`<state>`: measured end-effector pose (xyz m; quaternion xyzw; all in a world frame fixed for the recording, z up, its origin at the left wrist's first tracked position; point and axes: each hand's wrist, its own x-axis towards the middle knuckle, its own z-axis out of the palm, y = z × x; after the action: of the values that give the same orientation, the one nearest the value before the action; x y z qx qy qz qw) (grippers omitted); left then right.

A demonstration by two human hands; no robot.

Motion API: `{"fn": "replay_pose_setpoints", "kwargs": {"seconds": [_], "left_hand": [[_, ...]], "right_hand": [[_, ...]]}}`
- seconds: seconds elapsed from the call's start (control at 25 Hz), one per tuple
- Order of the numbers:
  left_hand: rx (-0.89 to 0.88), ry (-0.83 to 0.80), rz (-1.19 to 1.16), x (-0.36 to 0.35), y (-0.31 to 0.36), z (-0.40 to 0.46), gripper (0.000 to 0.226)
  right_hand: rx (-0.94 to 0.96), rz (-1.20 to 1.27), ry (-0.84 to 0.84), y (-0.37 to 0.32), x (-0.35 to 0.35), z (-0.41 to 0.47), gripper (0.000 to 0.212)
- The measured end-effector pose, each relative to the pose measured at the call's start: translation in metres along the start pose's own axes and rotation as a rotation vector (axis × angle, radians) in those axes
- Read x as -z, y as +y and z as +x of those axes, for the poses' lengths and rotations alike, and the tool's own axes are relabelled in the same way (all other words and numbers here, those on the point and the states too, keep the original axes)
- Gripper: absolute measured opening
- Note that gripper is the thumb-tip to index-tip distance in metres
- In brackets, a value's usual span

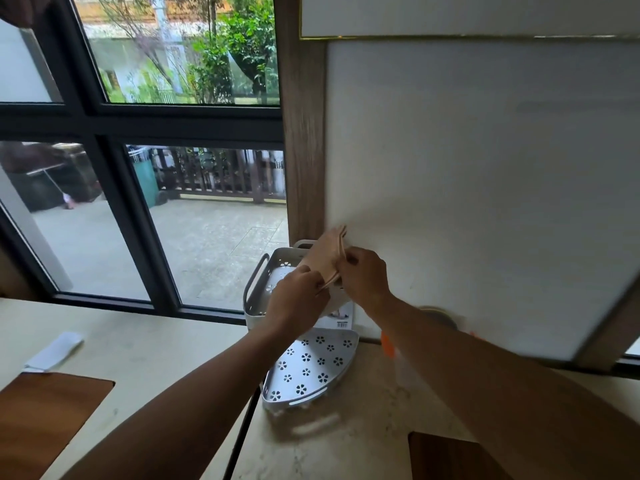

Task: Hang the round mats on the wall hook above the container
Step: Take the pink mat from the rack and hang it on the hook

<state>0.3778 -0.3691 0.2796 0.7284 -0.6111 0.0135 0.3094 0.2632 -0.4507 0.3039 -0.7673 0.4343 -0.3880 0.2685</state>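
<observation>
A small stack of tan round mats is held edge-on against the white wall, just above the upper white container. My left hand grips the stack's lower edge. My right hand pinches its right side near the wall. The hook itself is hidden behind the mats and my hands.
A lower white corner tray with flower-shaped holes sits on the stone counter. A large dark-framed window is to the left, with a wooden post beside the wall. A brown board and a white folded item lie at the left.
</observation>
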Motion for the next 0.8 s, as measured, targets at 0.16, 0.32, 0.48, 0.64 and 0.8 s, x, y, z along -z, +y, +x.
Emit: {"fn": "replay_pose_setpoints", "kwargs": {"seconds": [0.16,0.32,0.48,0.64,0.8], "left_hand": [[-0.024,0.117,-0.068,0.019,0.029,-0.006,0.024],[-0.029,0.229,-0.075,0.028,0.067,-0.022,0.024],[-0.131,0.291,-0.069,0.018,0.120,-0.052,0.031],[-0.072,0.208,-0.120,0.003,0.147,-0.077,0.039],[0.110,0.079,-0.249,-0.015,0.155,-0.088,0.040]], "right_hand": [[0.096,0.031,0.058,-0.021,0.025,-0.003,0.026],[0.115,0.095,0.088,-0.026,0.064,-0.015,0.025],[0.168,0.052,0.078,-0.017,0.119,-0.043,0.032],[0.204,-0.082,-0.007,0.011,0.177,-0.073,0.041],[0.231,-0.212,-0.151,0.041,0.224,-0.108,0.028]]}}
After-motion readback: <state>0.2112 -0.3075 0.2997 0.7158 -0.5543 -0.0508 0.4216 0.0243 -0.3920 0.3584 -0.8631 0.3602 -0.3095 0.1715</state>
